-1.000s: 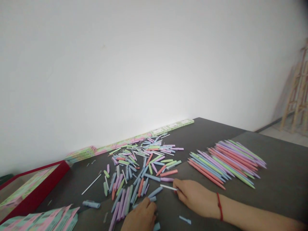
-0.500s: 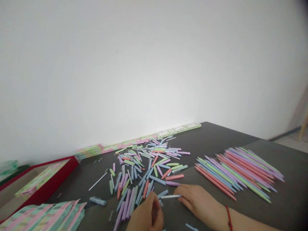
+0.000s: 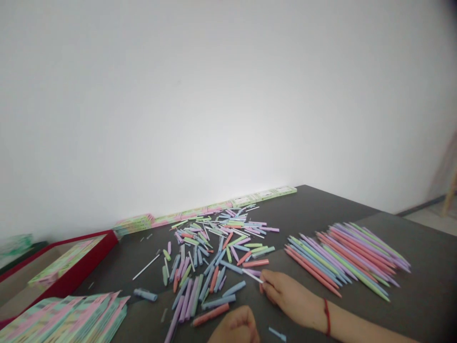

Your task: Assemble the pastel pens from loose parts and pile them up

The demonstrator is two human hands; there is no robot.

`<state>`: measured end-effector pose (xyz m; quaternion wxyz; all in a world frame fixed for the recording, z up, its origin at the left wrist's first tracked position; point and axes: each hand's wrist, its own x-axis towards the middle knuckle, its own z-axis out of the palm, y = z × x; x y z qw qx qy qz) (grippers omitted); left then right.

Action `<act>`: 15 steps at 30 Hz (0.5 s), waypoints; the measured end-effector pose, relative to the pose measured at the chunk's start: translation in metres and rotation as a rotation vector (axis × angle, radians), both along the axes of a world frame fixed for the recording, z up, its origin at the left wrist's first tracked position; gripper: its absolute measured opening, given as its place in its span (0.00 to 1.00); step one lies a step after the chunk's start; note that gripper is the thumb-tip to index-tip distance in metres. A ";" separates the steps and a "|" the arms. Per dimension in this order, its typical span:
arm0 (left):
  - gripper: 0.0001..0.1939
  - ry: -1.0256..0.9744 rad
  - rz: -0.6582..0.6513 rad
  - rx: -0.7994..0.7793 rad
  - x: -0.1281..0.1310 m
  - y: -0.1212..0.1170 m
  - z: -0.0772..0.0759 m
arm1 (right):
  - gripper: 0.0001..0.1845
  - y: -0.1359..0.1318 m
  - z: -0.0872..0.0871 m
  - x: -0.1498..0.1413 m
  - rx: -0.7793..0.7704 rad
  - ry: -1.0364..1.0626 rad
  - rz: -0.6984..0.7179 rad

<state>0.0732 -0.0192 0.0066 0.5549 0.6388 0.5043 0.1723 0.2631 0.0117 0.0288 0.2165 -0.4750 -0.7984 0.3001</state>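
Right grip [image 3: 285, 296] on white refill [image 3: 252, 275]

Bright, even light floods the white wall [image 3: 214, 95], which washes out to near glare just above the dark worktop [image 3: 410, 295]. Shadows are soft and faint. The whole picture is slightly smeared, softest at the left edge and the far right. A dark vignette clips the top right corner, and the worktop's edges bow.
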 end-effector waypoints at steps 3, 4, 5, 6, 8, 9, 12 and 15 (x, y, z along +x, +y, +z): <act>0.04 0.332 0.126 0.433 -0.013 0.017 0.032 | 0.11 0.008 -0.008 -0.001 -0.127 0.203 0.007; 0.06 0.539 0.125 0.604 -0.018 0.025 0.041 | 0.11 0.011 -0.010 -0.002 -0.181 0.261 0.008; 0.09 0.595 0.127 0.644 -0.023 0.034 0.049 | 0.11 0.014 -0.013 -0.002 -0.227 0.302 0.005; 0.10 0.617 0.110 0.659 -0.027 0.043 0.055 | 0.11 0.016 -0.016 -0.003 -0.264 0.327 0.000; 0.11 0.639 0.064 0.656 -0.031 0.062 0.060 | 0.11 0.019 -0.020 -0.004 -0.304 0.345 -0.006; 0.10 0.637 0.047 0.647 -0.031 0.070 0.060 | 0.10 0.020 -0.022 -0.004 -0.318 0.353 -0.008; 0.06 0.576 0.026 0.607 -0.027 0.087 0.059 | 0.09 0.020 -0.025 -0.005 -0.340 0.380 -0.011; 0.04 0.423 0.038 0.516 -0.024 0.091 0.064 | 0.08 0.021 -0.026 -0.005 -0.355 0.403 -0.014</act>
